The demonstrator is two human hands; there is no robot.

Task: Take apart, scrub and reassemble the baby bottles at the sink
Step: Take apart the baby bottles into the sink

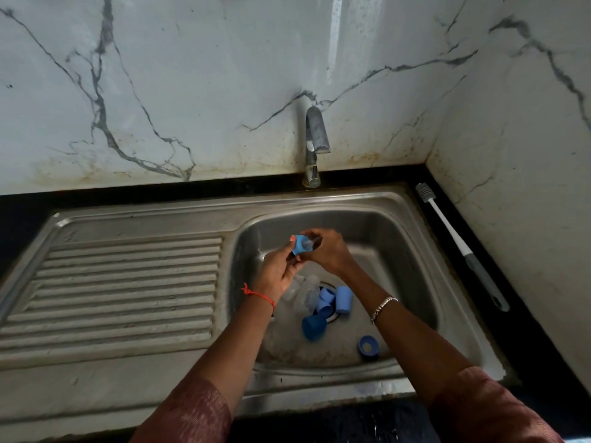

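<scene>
A: Status?
B: Looks mid-disassembly. Left hand (277, 270) and right hand (327, 251) together, gripping blue collar (300, 245) over sink (388, 230). Caps (344, 299), bottles (306, 293) loose at drain. Brush (460, 243) idle on right counter; scrubbing, reassembly left.

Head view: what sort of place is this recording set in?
Probably a home kitchen: a stainless sink with a ribbed drainboard, a chrome tap against a marble-look wall, and a bottle brush on the dark counter. The left hand and right hand hold a blue collar between them.
</scene>
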